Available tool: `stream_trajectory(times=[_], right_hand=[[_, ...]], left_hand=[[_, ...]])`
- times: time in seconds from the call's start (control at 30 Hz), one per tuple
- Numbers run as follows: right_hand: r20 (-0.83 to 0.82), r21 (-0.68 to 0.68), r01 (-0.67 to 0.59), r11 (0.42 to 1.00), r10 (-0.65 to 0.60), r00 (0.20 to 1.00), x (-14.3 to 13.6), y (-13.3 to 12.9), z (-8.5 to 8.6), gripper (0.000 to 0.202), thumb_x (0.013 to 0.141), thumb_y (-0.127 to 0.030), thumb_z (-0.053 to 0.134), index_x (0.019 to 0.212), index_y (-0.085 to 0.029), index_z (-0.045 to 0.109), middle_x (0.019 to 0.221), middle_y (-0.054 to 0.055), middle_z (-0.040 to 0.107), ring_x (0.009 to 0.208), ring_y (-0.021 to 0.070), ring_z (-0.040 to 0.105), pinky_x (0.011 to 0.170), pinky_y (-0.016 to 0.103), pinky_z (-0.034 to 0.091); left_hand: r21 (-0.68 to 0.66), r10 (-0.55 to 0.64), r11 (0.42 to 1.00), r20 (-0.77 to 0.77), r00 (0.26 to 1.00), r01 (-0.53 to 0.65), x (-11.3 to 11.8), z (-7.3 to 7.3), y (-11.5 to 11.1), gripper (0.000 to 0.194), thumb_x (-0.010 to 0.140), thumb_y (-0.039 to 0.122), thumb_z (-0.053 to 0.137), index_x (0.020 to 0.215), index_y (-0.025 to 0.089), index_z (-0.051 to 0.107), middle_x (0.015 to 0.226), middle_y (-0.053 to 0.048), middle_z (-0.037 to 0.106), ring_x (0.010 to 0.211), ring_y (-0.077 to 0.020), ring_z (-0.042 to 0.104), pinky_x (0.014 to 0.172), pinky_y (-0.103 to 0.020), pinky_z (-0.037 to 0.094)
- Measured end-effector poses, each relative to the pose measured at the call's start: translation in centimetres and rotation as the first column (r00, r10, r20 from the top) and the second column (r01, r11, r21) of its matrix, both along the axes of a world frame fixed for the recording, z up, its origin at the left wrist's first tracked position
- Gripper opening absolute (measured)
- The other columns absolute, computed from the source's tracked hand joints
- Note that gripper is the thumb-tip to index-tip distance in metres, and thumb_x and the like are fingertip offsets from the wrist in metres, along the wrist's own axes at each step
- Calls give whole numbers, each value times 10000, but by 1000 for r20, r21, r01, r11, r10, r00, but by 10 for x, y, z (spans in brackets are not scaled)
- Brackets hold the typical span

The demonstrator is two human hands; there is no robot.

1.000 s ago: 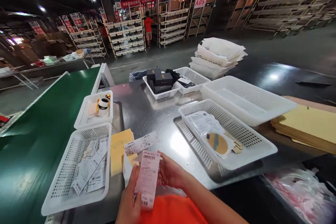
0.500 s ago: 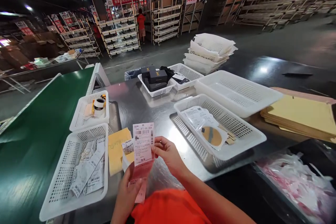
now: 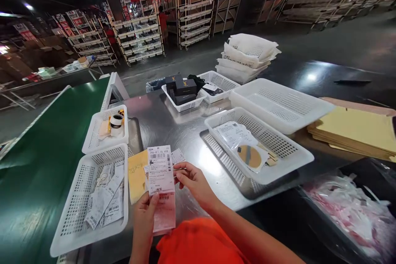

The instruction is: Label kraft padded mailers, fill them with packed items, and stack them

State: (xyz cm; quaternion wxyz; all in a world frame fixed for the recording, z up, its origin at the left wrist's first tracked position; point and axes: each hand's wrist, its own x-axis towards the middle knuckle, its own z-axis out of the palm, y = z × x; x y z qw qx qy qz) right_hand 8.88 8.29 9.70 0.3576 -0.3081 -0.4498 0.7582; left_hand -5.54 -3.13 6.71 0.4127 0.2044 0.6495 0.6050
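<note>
My left hand (image 3: 146,210) grips a long printed shipping label (image 3: 161,169) by its lower left edge; the lower part hangs down, tinted pink. My right hand (image 3: 190,179) is closed in a pinch just right of the label, on what looks like the edge of a small printed slip (image 3: 178,156). That slip sticks out from behind the label, which hides the rest of it. Under and left of the label lies a yellow padded envelope (image 3: 136,173) on the metal table (image 3: 154,121).
At left, one white basket (image 3: 58,227) contains printed slips, another (image 3: 88,136) tape rolls. A right-hand basket (image 3: 291,165) holds cards. Black boxes (image 3: 185,86) fill a far basket. A green conveyor (image 3: 46,165) runs at left. Envelopes (image 3: 365,128) and a plastic bag (image 3: 352,214) are at right.
The label has moved slightly left with my left hand, and its right edge is now apart from my right fingers. A small printed slip now shows behind it on the right.
</note>
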Motion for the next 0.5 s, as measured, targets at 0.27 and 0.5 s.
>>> stream_trajectory(times=[0.27, 0.5], right_hand=[[-4, 20, -33, 999, 33, 999, -6, -3, -2, 265, 709, -368, 734, 887, -219, 607, 723, -24, 665, 646, 135, 555, 578, 270, 381], [17, 10, -44, 999, 44, 999, -5, -5, -4, 272, 716, -373, 722, 891, -207, 597, 720, -23, 670, 631, 126, 547, 582, 268, 385]], left_hand=[[1, -24, 1000, 16, 1000, 24, 2, 1, -2, 445, 622, 544, 811, 864, 171, 791, 873, -84, 792, 855, -255, 713, 779, -328, 573], [-22, 2, 1000, 50, 999, -1, 7, 9, -2, 473, 567, 555, 835, 827, 163, 788, 851, -94, 790, 808, -266, 719, 760, -352, 581]])
